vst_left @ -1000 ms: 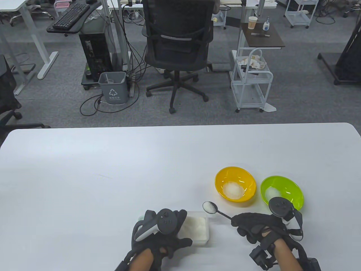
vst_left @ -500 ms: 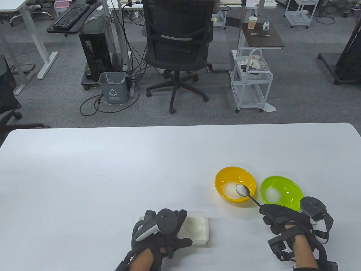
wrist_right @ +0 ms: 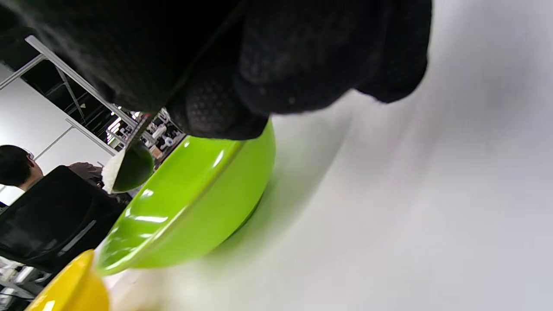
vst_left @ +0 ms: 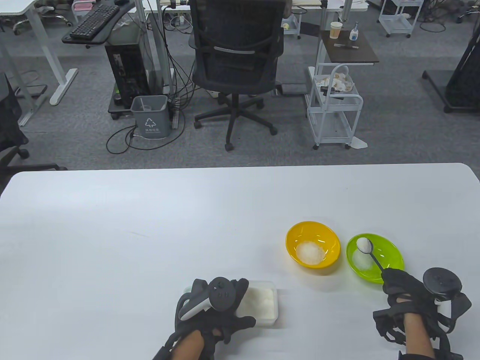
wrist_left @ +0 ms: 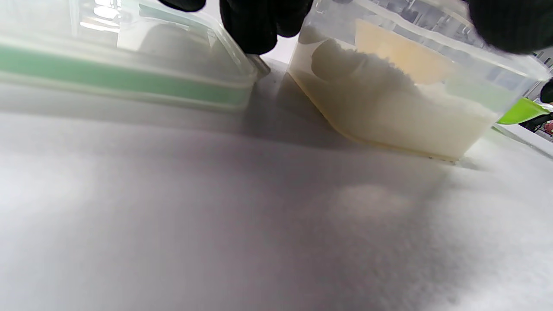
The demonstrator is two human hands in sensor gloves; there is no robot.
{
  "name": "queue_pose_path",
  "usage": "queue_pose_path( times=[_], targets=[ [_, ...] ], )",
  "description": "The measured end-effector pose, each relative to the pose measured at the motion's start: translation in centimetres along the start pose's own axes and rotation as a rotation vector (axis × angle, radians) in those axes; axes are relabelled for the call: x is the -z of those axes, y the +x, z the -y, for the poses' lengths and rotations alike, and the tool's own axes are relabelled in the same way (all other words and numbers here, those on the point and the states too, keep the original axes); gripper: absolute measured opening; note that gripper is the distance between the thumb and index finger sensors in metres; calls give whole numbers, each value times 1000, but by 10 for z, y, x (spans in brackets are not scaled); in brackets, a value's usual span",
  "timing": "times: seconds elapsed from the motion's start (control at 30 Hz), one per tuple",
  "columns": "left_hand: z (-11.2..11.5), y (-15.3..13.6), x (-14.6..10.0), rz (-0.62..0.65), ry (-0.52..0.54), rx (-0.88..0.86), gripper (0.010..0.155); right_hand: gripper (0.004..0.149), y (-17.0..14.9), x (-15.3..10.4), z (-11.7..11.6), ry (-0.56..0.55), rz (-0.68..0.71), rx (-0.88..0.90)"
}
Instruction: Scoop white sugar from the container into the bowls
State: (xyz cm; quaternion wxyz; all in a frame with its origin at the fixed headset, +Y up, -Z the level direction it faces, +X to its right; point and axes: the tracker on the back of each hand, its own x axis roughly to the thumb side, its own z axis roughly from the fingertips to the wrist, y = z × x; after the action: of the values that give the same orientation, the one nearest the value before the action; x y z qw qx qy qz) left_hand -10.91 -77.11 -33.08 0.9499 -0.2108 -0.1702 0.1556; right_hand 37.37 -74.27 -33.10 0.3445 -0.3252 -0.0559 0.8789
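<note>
At the near edge of the table (vst_left: 112, 232), the left hand (vst_left: 213, 311) rests against the sugar container (vst_left: 262, 303), its fingers (wrist_left: 255, 26) touching the clear wall to steady it. At about three o'clock from it, the right hand (vst_left: 405, 292) has its fingers clenched around the handle of the spoon (vst_left: 369, 253). The heaped bowl of the spoon hangs over the green bowl (vst_left: 390, 255), which already holds some sugar. Best to roll the wrist slowly, keeping the tip low and central. The yellow bowl (vst_left: 300, 232) sits at nine o'clock from the green one.
</note>
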Motion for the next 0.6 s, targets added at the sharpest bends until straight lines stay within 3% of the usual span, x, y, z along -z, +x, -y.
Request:
queue_pose_path(
  times=[0.23, 0.6],
  targets=[
    [0, 0, 0, -1, 0, 3, 97, 43, 23, -16, -2, -218, 149, -372],
    [0, 0, 0, -1, 0, 1, 97, 45, 41, -30, -11, -371, 268, -651]
  ],
)
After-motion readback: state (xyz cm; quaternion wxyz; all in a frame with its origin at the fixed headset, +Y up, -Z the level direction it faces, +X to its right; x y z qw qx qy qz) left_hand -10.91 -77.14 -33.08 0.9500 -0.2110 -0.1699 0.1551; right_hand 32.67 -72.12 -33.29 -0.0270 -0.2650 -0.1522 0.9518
